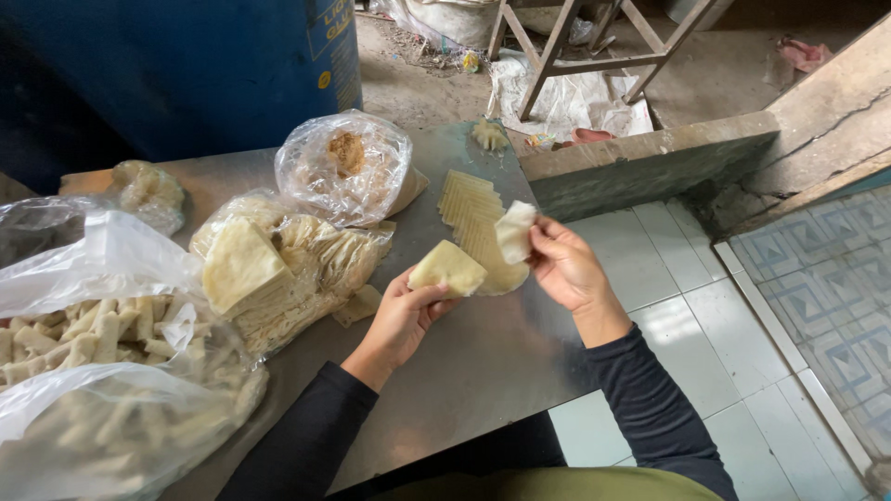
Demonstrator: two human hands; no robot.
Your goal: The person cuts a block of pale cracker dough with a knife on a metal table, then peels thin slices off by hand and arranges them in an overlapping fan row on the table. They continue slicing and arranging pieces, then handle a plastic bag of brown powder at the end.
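My left hand (401, 315) holds a pale yellow, thin folded dough sheet (448, 267) above a metal table (464, 362). My right hand (564, 267) pinches a whiter sheet (515, 232) peeled up from a round sheet beneath. Just beyond my hands, several square pale sheets (469, 209) lie fanned out on the table. Both arms wear dark long sleeves.
A plastic bag of stacked sheets (278, 264) lies left of my hands, with a clear bag holding brown filling (345, 165) behind it. Bags of rolled sticks (102, 343) fill the near left. A blue drum (186, 65) stands behind. Tiled floor (742, 315) and a concrete ledge (650, 158) are to the right.
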